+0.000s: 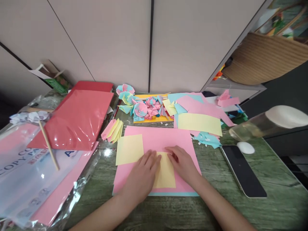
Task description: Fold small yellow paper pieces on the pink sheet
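A small yellow sheet of paper [165, 175] lies on a stack topped by pink paper [166, 136]. My left hand [141, 175] rests on the yellow sheet's left side, fingers stretched out and lying flat. At its top right edge is my right hand [184, 163], with bent fingers and thumb closed on the paper. The exact grip under those fingers is partly hidden. Another yellow sheet [129, 149] lies flat on the pink paper, just left of my left hand. Pleated pink and yellow paper strips [113, 131] sit beyond the stack's left corner.
Folded paper flowers [140, 110] lie behind the stack, beside loose paper with a yellow strip [199, 124]. To the right are a phone [243, 170], a white oval object [245, 147] and a clear cup [252, 126]. A red folder [79, 118] and plastic paper packaging [36, 183] cover the left.
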The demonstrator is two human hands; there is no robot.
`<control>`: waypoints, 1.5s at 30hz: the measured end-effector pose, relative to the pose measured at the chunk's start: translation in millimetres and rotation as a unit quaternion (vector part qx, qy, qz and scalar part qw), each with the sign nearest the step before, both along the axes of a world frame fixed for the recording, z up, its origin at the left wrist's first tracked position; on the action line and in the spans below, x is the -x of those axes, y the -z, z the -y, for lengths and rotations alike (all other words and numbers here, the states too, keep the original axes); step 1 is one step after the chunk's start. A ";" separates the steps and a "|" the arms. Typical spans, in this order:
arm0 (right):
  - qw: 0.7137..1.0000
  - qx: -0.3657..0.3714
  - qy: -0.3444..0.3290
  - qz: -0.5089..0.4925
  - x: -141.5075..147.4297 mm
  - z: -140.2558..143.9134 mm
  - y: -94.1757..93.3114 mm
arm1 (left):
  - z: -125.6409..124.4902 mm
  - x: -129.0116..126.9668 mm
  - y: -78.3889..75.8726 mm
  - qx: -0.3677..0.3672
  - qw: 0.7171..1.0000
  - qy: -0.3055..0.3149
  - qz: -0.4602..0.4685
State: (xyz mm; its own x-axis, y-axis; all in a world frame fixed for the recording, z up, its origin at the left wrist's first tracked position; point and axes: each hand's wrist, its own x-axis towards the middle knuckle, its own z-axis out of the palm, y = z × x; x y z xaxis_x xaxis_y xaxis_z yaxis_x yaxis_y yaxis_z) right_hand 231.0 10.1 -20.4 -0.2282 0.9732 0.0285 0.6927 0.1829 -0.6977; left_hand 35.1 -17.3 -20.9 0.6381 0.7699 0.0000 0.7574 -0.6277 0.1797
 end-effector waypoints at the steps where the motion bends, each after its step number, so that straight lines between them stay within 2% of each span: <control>1: 1.000 -0.002 -0.003 0.004 -0.3 0.0 0.2 | 1.1 -0.4 0.2 0.002 1.000 0.000 -0.008; 6: 1.000 -0.005 -0.014 0.015 -1.8 0.3 -0.2 | 3.4 -2.6 -0.9 0.005 0.998 0.019 -0.067; 11: 1.000 0.002 -0.011 0.021 -2.6 0.6 -1.5 | 5.5 -5.6 -4.0 -0.015 0.997 -0.004 -0.082; 16: 0.999 0.008 -0.015 0.029 -1.8 -0.3 -3.9 | 7.5 -6.7 -1.5 -0.028 0.996 0.009 -0.089; 29: 0.999 -0.019 -0.033 0.035 -2.5 -1.3 -1.4 | 0.9 -7.7 -1.4 0.007 0.998 -0.024 -0.060; 45: 0.998 -0.011 -0.037 0.050 -3.0 -2.1 -1.4 | -0.2 -5.7 -0.1 0.010 0.998 -0.018 -0.054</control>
State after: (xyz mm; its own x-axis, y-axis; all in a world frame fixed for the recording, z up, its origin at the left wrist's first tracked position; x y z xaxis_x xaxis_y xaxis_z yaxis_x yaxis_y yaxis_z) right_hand 233.9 12.2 -19.1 -0.3015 0.9532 0.0234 0.7429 0.2502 -0.6209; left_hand 40.8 -17.1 -20.8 0.6049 0.7920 -0.0824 0.7955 -0.5963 0.1083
